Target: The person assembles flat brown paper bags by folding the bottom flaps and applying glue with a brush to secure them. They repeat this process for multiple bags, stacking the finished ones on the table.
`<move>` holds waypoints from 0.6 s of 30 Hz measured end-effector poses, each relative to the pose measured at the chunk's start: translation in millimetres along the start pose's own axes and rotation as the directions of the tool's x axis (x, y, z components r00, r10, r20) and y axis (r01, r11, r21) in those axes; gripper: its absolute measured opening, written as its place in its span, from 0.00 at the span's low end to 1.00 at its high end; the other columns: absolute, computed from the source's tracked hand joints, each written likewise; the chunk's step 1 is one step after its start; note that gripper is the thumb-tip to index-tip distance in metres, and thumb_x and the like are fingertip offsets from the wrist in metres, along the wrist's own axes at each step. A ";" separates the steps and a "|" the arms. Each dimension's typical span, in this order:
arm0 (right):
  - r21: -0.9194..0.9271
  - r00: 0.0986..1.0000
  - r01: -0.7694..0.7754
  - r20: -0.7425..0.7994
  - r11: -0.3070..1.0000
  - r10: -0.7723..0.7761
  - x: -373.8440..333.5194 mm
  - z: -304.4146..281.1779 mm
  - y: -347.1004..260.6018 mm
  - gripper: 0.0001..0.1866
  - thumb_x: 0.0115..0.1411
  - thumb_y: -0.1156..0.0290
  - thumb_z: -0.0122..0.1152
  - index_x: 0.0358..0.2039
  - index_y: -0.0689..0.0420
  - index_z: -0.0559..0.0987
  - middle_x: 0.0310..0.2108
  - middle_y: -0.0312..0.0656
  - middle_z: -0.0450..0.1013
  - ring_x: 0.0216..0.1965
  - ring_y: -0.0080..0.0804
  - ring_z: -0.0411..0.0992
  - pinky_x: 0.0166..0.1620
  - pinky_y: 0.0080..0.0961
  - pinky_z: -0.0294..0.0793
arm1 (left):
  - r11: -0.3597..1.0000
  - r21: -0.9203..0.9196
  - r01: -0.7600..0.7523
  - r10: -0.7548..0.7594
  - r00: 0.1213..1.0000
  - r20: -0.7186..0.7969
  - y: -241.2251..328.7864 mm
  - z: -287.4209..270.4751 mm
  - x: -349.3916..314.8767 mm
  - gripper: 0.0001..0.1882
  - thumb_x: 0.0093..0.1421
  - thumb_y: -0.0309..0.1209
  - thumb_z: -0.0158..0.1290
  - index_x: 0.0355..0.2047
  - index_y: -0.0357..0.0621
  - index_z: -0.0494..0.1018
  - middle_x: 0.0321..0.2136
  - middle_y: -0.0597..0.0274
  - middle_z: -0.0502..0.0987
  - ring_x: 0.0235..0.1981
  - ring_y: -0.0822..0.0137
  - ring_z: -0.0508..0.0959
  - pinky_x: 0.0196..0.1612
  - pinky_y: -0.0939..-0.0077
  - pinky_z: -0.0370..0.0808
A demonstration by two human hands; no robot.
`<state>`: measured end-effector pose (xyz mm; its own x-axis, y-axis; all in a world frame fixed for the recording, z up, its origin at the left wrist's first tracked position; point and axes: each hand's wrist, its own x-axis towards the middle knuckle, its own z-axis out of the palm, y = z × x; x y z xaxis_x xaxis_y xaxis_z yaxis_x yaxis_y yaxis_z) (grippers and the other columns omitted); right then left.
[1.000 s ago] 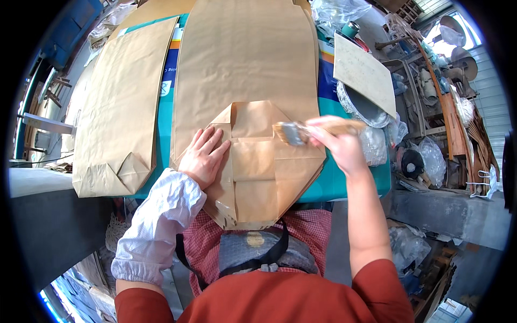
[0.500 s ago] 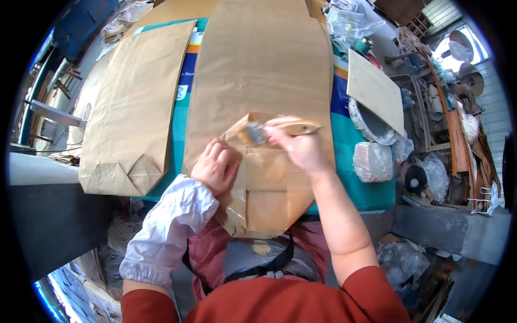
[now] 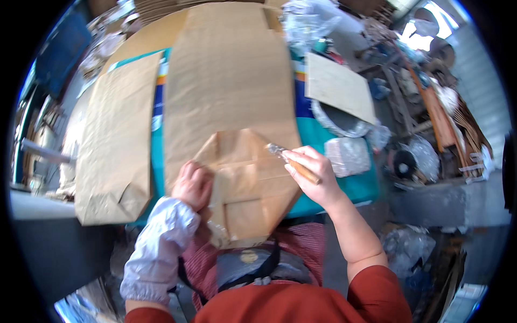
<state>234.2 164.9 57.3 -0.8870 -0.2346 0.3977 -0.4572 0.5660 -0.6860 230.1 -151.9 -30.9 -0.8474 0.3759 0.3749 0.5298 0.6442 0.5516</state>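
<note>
A large brown paper bag [image 3: 231, 86] lies lengthwise in front of me, its near end opened into a folded, angular bottom with a wet sheen. My left hand [image 3: 193, 185], fingers curled, grips the left edge of that bottom. In my right hand [image 3: 312, 173] is a paste brush [image 3: 303, 170], held by its wooden handle. The brush head is just over the right side of the folded bottom; whether the bristles touch the paper I cannot tell. To the left lies another brown paper bag [image 3: 116, 134] with its bottom folded flat.
Teal sheeting [image 3: 353, 185] covers the table under the bags. On the right, a pale board [image 3: 339, 86] rests over a round, plastic-lined basin [image 3: 336, 123]. Nearer me sits a plastic-wrapped block [image 3: 347, 156]. Clear plastic [image 3: 307, 27] is heaped at the back.
The brush in my right hand has moved from the upper left of the folded bottom to its right side. My left hand stays at the left edge. The whole view has shifted.
</note>
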 end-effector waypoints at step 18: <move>-0.064 0.880 -0.347 0.322 0.936 0.349 15.0 54.7 97.0 0.11 0.53 0.75 0.65 0.36 0.67 0.78 0.31 0.44 0.77 0.34 0.32 0.75 0.39 0.27 0.75 | 0.873 0.191 0.449 -0.483 0.737 0.474 -57.6 -25.5 79.2 0.24 0.38 0.29 0.62 0.39 0.42 0.73 0.23 0.54 0.76 0.30 0.58 0.78 0.34 0.65 0.75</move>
<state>173.0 173.1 -36.6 -0.9607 -0.2639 -0.0855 -0.1158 0.6617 -0.7407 133.4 -176.2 -13.9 -0.8961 0.2815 -0.3431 0.0756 0.8586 0.5071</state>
